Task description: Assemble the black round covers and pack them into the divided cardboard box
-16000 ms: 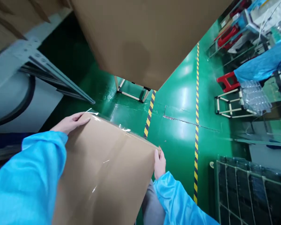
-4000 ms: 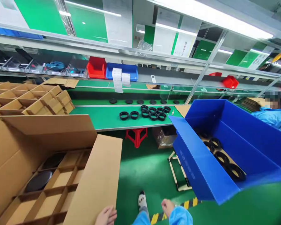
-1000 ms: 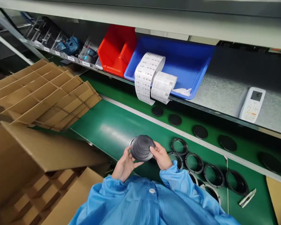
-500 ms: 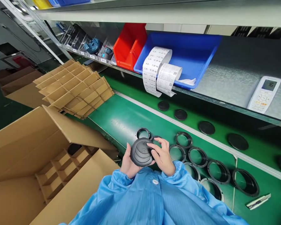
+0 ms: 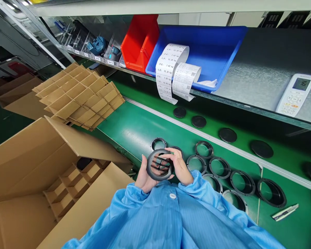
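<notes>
A round black air vent (image 5: 158,176) with a thick rim is held in front of my blue smock. Its slats stand open, with gaps showing between them. My left hand (image 5: 142,178) grips the vent from the left and below, thumb up along its side. From the right, my right hand (image 5: 180,166) has its fingertips on the slats and upper rim. Just beyond the vent, a black ring (image 5: 158,139) lies on the green bench, and another is partly hidden by my right hand. Several more black rings (image 5: 219,167) lie to the right.
Left of me stands an open carton (image 5: 93,204) with cardboard dividers and a dark round piece inside. Folded divider grids (image 5: 80,95) lie behind it. Black discs (image 5: 228,135) line the bench's back strip. A utility knife (image 5: 285,212) lies right, below a shelf with a blue tray (image 5: 204,45).
The vent's slats have turned from closed, forming a flat face, to open. My right fingers have moved from its face to the slats and rim. The view has shifted slightly.
</notes>
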Available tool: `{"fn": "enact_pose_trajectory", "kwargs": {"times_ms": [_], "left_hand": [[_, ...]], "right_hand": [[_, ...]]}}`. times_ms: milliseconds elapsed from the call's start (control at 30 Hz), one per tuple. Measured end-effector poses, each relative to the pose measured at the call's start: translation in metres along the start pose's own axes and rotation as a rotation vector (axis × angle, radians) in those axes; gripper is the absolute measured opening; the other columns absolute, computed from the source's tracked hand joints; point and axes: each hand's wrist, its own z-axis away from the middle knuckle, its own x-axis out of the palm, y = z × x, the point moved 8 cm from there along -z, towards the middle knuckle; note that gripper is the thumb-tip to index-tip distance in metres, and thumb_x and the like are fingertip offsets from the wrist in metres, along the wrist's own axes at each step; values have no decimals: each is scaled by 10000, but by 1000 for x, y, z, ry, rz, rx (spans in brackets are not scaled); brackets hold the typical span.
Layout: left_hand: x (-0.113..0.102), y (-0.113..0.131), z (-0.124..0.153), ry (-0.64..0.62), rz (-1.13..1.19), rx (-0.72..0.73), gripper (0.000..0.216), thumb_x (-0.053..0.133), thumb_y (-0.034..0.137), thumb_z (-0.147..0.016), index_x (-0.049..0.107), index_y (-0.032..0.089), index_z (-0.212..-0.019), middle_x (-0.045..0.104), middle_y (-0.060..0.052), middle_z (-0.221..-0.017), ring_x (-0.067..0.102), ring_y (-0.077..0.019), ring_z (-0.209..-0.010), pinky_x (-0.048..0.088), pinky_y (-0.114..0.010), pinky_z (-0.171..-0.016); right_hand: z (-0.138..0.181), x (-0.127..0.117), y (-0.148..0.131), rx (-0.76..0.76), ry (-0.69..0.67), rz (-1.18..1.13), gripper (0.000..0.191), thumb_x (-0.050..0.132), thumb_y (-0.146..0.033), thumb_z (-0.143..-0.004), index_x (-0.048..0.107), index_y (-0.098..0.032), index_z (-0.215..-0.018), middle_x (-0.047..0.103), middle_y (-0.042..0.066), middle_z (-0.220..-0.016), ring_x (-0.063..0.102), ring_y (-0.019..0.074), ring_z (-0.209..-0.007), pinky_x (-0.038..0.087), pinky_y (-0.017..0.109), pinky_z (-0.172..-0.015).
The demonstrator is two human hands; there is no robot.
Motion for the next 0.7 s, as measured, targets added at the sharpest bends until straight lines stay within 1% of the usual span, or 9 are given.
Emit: {"fn": "enact_pose_trajectory", "kwargs": {"times_ms": [100, 200, 300, 333, 400, 467, 567, 633, 700], "left_hand": [[0, 4, -4, -26, 39, -12, 834, 416, 831, -796, 567, 193, -1312, 639, -176, -1249, 511, -422, -1258, 428, -644, -979], [-6, 9, -11, -2, 89, -18, 796, 427, 812, -810, 579, 199, -1295, 654, -168, -1229, 527, -409, -1245, 442, -630, -975], [-26, 15, -21, 85, 126, 7, 709, 412, 753, -867, 610, 186, -1243, 683, -148, -1174, 564, -365, -1213, 482, -555, -972], [-35, 14, -23, 120, 128, -8, 679, 408, 732, -883, 620, 184, -1224, 693, -142, -1150, 580, -355, -1193, 496, -536, -959], [-49, 10, -28, 176, 109, -70, 649, 417, 714, -891, 625, 191, -1213, 705, -136, -1109, 613, -352, -1145, 516, -527, -926], [-57, 7, -32, 205, 78, -121, 669, 443, 725, -871, 618, 192, -1236, 712, -138, -1080, 633, -363, -1106, 519, -530, -915], [-60, 11, -40, 209, 81, -111, 695, 480, 723, -852, 596, 190, -1283, 714, -134, -1067, 641, -365, -1083, 501, -515, -949], [-62, 14, -46, 200, 108, -126, 691, 474, 716, -858, 580, 200, -1305, 707, -132, -1077, 644, -361, -1071, 492, -513, -957], [-71, 18, -52, 204, 120, -160, 697, 423, 736, -866, 550, 237, -1335, 688, -124, -1108, 644, -349, -1060, 488, -524, -947]], "right_hand": [[0, -4, 7, 55, 43, -36, 720, 75, -576, -1014, 725, -290, -1135, 553, 52, -1323, 440, 229, -1276, 330, 442, -1136], [3, 4, 10, 15, 18, 78, 661, 99, -565, -1017, 639, -309, -1299, 485, 53, -1414, 384, 244, -1336, 322, 463, -1148], [11, 34, 10, -128, -189, 308, 560, 340, -579, -991, 517, -285, -1433, 387, 75, -1527, 266, 301, -1412, 272, 525, -1172], [13, 44, 14, -147, -257, 366, 550, 417, -558, -975, 520, -269, -1433, 376, 89, -1539, 238, 318, -1424, 265, 539, -1172], [13, 57, 28, -118, -340, 426, 543, 509, -517, -949, 537, -242, -1417, 353, 118, -1551, 208, 334, -1439, 267, 550, -1168], [7, 66, 45, -47, -384, 427, 680, 606, -548, -885, 469, -224, -1466, 265, 148, -1589, 175, 354, -1457, 262, 562, -1167], [-7, 82, 69, 78, -505, 372, 1123, 768, -624, -692, 207, -218, -1577, 102, 186, -1625, 105, 399, -1480, 253, 584, -1160], [-20, 93, 82, 142, -578, 339, 1246, 823, -607, -612, 138, -242, -1587, 109, 188, -1615, 117, 407, -1477, 264, 576, -1152], [-36, 102, 91, 170, -588, 348, 1242, 840, -561, -594, 155, -250, -1583, 204, 183, -1577, 216, 383, -1446, 292, 539, -1143]]}}
